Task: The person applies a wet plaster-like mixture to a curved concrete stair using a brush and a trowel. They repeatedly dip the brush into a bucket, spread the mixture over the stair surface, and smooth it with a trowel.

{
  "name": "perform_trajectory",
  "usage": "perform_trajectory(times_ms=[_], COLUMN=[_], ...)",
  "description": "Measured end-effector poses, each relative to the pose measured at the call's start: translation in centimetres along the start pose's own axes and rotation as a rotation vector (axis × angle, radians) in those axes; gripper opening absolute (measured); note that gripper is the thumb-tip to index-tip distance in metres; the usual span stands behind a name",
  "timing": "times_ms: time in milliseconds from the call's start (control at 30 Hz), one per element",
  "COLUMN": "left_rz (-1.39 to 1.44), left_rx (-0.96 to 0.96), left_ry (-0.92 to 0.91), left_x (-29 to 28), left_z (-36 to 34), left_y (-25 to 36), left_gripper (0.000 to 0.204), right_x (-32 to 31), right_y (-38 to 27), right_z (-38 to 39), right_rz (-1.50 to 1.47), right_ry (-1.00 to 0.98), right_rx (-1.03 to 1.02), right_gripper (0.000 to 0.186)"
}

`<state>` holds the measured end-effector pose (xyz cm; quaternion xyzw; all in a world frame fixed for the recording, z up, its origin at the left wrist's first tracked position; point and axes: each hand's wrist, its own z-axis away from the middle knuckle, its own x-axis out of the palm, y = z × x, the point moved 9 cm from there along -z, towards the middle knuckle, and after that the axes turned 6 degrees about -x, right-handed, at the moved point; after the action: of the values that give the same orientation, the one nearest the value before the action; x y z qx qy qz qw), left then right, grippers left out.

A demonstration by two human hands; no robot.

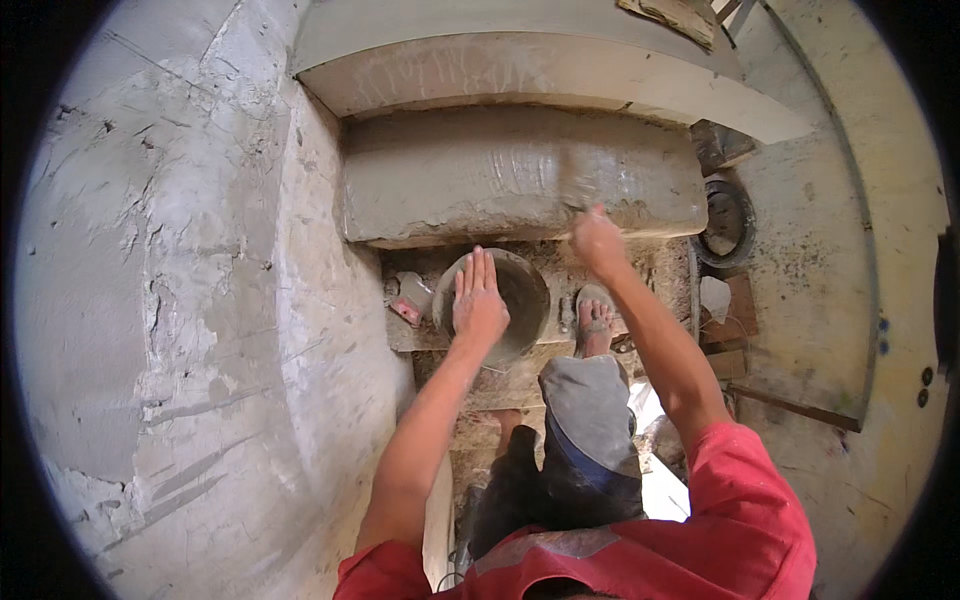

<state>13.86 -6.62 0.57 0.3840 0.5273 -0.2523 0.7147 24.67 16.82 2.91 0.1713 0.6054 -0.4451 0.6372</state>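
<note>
A wet, grey plastered step (450, 175) runs across in front of me, with streaks and a shiny film on its top. My right hand (598, 242) is closed on a brush (577, 185), which is blurred by motion and lies against the step near its front edge, right of the middle. Over a round grey bucket (538, 318) just below the step, my left hand (480, 305) is held with its fingers stretched out together and nothing in them. Grey material shows inside the bucket; whether the fingers touch its rim I cannot tell.
A rough plastered wall (210, 300) rises at the left. Higher up stands another step (440, 75). A black bucket (748, 225) sits at the right by broken bricks (738, 305). A small red-and-white packet (406, 310) lies left of the grey bucket. My foot (594, 325) rests below the step.
</note>
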Motion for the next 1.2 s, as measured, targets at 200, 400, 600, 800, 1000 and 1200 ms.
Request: perform_trajectory(times_ms=[200,400,600,800,1000,1200], left_rz=[-0.093,-0.102,-0.083,-0.082,-0.106,-0.079], left_rx=[-0.059,-0.05,-0.078,-0.107,-0.072,-0.037], left_ry=[0.0,0.03,-0.044,-0.046,-0.077,-0.044], left_x=[-1.3,-0.9,-1.2,-0.4,2.2,0.3], left_z=[-4.1,-3.9,-2.9,-1.2,1.1,-0.5], left_y=[-2.9,-3.4,-4.5,-5.7,-5.5,-4.4], left_gripper=[0.094,0.1,0.099,0.103,0.083,0.106], right_x=[1.4,5.1,4.0,3.5,7.9,1.4], right_y=[1.7,-7.2,-0.8,-2.5,-17.6,0.1], right_z=[3.8,5.4,12.5,6.8,4.4,3.4], right_rz=[-0.151,-0.227,-0.119,-0.188,-0.287,-0.142], right_ry=[0.047,0.051,-0.111,0.165,-0.162,-0.069], right_rx=[0.011,-0.158,-0.204,-0.059,-0.353,-0.019], right_gripper=[0.048,0.044,0.044,0.043,0.033,0.035])
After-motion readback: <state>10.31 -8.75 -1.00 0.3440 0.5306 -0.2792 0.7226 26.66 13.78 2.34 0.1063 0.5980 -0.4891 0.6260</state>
